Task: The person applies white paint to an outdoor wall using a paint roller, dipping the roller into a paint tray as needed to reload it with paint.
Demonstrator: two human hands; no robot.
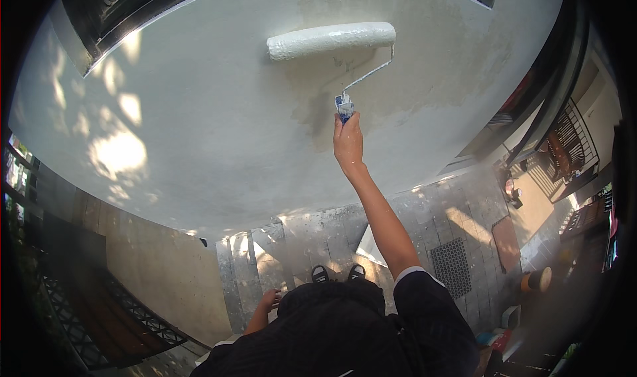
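My right hand (349,141) grips the blue handle (345,109) of a paint roller, arm stretched out towards the wall. White paint coats the roller's sleeve (331,40), which lies nearly level against the upper wall. A thin, paint-spattered wire frame (368,74) joins the sleeve's right end to the handle. Around the roller the wall (209,128) is pale grey-white, with a darker beige patch (318,123) below and to the right of the sleeve. Small white specks dot my right hand. Low beside my body hangs my left hand (271,300), holding nothing, its fingers loosely bent.
Window frames (144,9) border the wall above. A white flat object (371,247) sits on the tiled floor (323,233) by my feet, partly behind my arm. Further right are a dark mat (451,267), a doormat (505,243) and an open doorway. A bench (114,322) stands at lower left.
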